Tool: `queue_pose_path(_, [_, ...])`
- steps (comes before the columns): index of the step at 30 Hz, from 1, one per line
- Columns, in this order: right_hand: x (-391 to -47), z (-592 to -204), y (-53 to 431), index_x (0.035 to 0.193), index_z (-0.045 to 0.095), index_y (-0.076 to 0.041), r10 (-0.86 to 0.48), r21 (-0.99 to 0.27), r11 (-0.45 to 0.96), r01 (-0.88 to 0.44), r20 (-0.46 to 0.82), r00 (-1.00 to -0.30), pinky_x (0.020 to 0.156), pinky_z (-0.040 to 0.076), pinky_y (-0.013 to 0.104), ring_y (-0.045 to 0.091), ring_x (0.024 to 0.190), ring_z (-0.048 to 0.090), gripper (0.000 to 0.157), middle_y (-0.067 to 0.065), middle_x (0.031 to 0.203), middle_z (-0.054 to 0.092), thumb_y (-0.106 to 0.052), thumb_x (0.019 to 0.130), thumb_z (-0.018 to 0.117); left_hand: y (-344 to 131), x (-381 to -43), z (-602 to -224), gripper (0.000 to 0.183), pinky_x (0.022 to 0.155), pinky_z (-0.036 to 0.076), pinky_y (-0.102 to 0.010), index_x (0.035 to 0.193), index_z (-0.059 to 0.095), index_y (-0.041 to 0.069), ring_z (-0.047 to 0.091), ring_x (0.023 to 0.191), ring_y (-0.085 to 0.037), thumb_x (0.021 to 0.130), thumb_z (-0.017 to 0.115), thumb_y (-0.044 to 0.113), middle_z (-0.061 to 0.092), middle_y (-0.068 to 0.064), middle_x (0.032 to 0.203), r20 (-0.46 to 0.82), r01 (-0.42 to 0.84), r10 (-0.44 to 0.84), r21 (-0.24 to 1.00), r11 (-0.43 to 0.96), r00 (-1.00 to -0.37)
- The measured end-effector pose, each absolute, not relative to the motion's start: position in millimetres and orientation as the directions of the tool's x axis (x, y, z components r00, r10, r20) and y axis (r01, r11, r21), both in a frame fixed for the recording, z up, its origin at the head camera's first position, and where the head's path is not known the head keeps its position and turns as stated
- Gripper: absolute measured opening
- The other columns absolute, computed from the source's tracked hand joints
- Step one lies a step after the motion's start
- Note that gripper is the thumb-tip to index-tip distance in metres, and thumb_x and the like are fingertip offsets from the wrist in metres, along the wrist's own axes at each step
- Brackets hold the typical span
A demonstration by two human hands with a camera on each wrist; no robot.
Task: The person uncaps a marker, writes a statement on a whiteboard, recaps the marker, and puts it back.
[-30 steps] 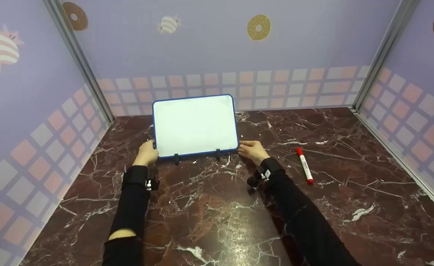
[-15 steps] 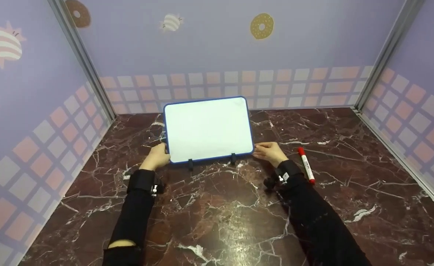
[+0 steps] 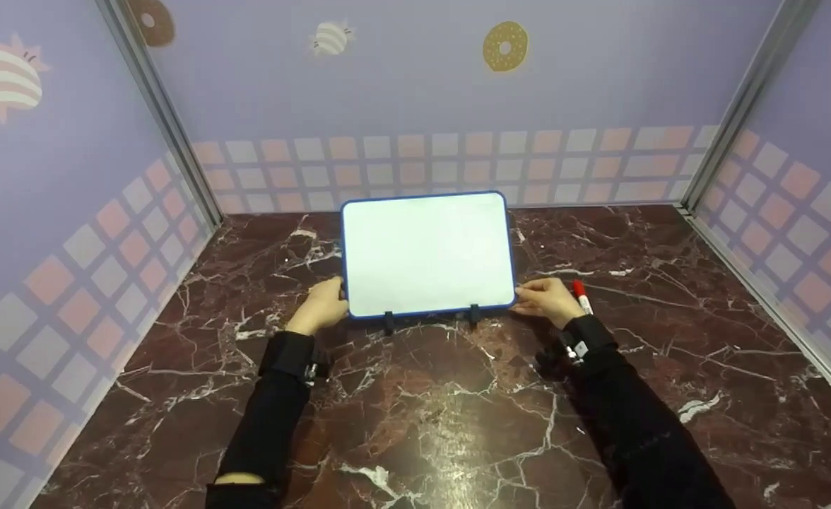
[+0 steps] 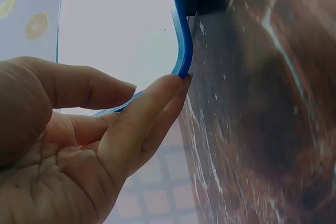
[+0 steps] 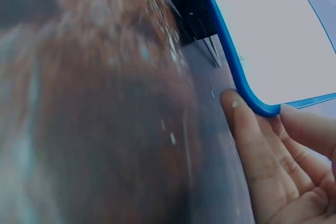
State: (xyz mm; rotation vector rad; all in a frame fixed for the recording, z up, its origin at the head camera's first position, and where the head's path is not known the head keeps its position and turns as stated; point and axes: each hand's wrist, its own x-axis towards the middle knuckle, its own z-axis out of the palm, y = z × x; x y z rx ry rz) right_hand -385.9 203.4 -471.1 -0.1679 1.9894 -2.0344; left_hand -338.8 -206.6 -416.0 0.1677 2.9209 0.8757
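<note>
A small whiteboard (image 3: 427,254) with a blue frame leans back on a black stand (image 3: 389,323), whose two front hooks show under its lower edge. At the lower left corner my left hand (image 3: 323,305) grips the frame; in the left wrist view its thumb and fingers close around the blue edge (image 4: 184,51). My right hand (image 3: 548,300) pinches the lower right corner, thumb in front and fingers beneath in the right wrist view, beside a black stand foot (image 5: 197,11). The board's white face is blank. Behind the right wrist lies a red-capped marker (image 3: 583,297), its lower part hidden.
A dark red marbled tabletop (image 3: 415,417) spreads under both arms. Purple panels with a checked lower band enclose it at the left, right and back (image 3: 401,85). The board's top edge overlaps the back panel's checked band in the head view.
Both hands have shifted the whiteboard and its stand to the right and slightly nearer to me. My right hand and wrist now cover the lower part of the marker, which was fully visible before.
</note>
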Motion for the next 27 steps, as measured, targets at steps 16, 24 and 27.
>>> queue_pose_path(16, [-358.1,-465.9,249.6,0.12,0.044,0.027,-0.348,-0.986,0.137,0.097,-0.14,-0.927,0.08,0.062,0.023,0.011,0.075,0.072,0.034,0.005,0.082,0.067,-0.001,0.1,0.052,-174.1,-325.5,-419.7,0.053,0.075,0.054,-0.033,0.145,0.032,-0.015,0.064,0.096,-0.033,0.095,0.042,-0.004,0.057,-0.028,0.119,-0.085,0.103,0.199,0.626,0.773,-0.976])
queue_pose_path(24, [-345.3,-465.0,269.3,0.121,0.044,0.026,-0.37,-0.982,0.165,0.087,-0.143,-0.918,0.08,0.062,0.023,0.011,0.079,0.073,0.037,0.005,0.085,0.068,-0.004,0.101,0.053,-161.1,-318.7,-427.6,0.051,0.089,0.061,-0.034,0.148,0.031,-0.01,0.063,0.112,-0.038,0.102,0.048,0.001,0.051,-0.032,0.133,-0.099,0.061,0.192,0.724,0.687,-0.976])
queue_pose_path(27, [-342.2,-465.9,274.9,0.121,0.046,0.024,-0.382,-0.98,0.179,0.086,-0.15,-0.912,0.081,0.062,0.023,0.011,0.081,0.073,0.036,0.004,0.086,0.069,-0.006,0.101,0.054,-159.5,-318.2,-431.4,0.048,0.088,0.061,-0.035,0.145,0.037,-0.011,0.062,0.114,-0.04,0.1,0.052,-0.001,0.053,-0.032,0.131,-0.066,0.073,0.186,0.753,0.653,-0.98])
